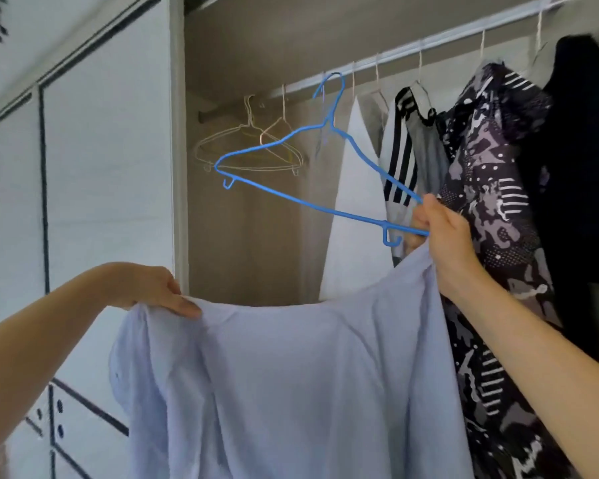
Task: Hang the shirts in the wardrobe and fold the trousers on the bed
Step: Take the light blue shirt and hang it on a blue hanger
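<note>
Wardrobe rail (429, 43): bare hangers (249, 146) left, garments (491, 188) right.

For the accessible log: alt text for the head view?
A person holds up a pale blue shirt at an open wardrobe: left hand grips one side, right hand the other plus a blue hanger. Clothes hang on the rail.

A wardrobe (256, 236) with a matt beige interior stands open — a pale metal rail (429, 46) slants up to the right beneath its top board (325, 22). Left of it are white panelled doors (108, 167) edged in thin dark lines — the light is soft and even.
</note>
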`<state>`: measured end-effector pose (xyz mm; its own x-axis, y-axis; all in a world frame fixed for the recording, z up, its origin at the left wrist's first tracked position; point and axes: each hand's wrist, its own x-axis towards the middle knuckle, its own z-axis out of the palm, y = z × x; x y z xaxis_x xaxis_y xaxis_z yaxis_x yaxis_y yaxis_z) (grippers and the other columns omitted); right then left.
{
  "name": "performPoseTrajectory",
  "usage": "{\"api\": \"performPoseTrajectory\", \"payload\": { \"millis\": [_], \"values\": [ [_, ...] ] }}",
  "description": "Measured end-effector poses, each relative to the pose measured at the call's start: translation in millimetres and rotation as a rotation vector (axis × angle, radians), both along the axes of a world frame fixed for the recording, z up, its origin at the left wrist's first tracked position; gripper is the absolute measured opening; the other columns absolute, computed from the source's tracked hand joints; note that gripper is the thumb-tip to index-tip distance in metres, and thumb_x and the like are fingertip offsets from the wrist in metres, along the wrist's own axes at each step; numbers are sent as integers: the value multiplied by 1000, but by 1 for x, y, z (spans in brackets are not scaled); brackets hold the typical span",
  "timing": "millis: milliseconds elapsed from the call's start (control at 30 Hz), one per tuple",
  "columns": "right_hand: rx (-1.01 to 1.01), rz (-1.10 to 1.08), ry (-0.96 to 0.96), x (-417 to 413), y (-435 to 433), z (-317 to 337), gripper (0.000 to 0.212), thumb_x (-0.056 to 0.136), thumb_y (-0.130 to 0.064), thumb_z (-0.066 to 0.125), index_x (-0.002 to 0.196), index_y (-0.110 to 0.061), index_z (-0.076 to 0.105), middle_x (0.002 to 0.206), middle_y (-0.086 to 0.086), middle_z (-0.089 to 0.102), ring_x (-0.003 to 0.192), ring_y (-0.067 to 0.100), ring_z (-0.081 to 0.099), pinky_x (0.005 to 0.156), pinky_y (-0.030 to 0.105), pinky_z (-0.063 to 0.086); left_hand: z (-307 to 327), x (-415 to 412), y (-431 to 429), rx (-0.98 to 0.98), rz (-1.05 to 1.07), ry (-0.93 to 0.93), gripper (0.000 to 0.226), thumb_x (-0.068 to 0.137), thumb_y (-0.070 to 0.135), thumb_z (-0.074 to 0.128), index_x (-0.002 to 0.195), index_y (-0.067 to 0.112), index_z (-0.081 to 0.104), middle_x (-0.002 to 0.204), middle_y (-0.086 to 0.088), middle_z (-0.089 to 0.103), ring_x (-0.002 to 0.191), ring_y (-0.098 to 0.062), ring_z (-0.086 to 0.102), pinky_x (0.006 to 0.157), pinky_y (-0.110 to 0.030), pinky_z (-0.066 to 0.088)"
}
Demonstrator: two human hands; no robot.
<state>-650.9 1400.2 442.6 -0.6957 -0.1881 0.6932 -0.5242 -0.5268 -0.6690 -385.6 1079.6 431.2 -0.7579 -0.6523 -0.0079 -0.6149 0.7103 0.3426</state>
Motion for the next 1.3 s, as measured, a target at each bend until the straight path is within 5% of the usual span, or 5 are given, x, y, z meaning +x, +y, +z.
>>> {"api": "performPoseTrajectory", "payload": {
  "millis": [200, 433, 533, 667, 1300],
  "values": [
    [12, 127, -8, 7, 5, -5, 44, 99, -33, 49, 60, -18, 40, 56, -3, 35, 45, 9, 35, 44, 18, 35, -14, 20, 22, -156, 219, -58, 65, 75, 78, 56, 68, 14, 63, 66, 4, 54, 64, -17, 50, 66, -30, 43],
    [42, 311, -55, 8, -5, -14, 46, 97, -36, 52, 53, -22, 49, 54, -7, 40, 52, 9, 35, 57, 19, 40, -34, 44, 11, 584, -73, 617, 52, 58, 35, 91, 99, 6, 77, 105, -13, 74, 90, -22, 72, 73, -31, 59],
    [63, 317, -97, 12, -11, -15, 42, 98, -37, 51, 60, -19, 45, 54, -9, 41, 51, 7, 36, 61, 18, 42, -44, 58, -14, 537, -163, 658, 63, 31, 52, 95, 83, 20, 80, 101, -14, 73, 87, -22, 72, 70, -32, 59],
    [131, 319, -97, 17, -25, -18, 48, 97, -38, 50, 53, -20, 47, 57, -6, 40, 52, 8, 38, 61, 21, 38, -50, 82, -68, 278, -159, 593, 30, 83, 61, 61, 104, 41, 68, 104, -10, 64, 97, -14, 60, 90, -38, 51],
    [307, -57, 254, 24, -72, -30, 44, 98, -30, 53, 59, -12, 48, 51, -11, 49, 58, 13, 48, 53, 14, 44, -25, 78, -41, 243, 134, 515, 25, 89, 23, 70, 93, -2, 72, 94, -22, 71, 90, -36, 68, 79, -41, 59]
  ]
}}
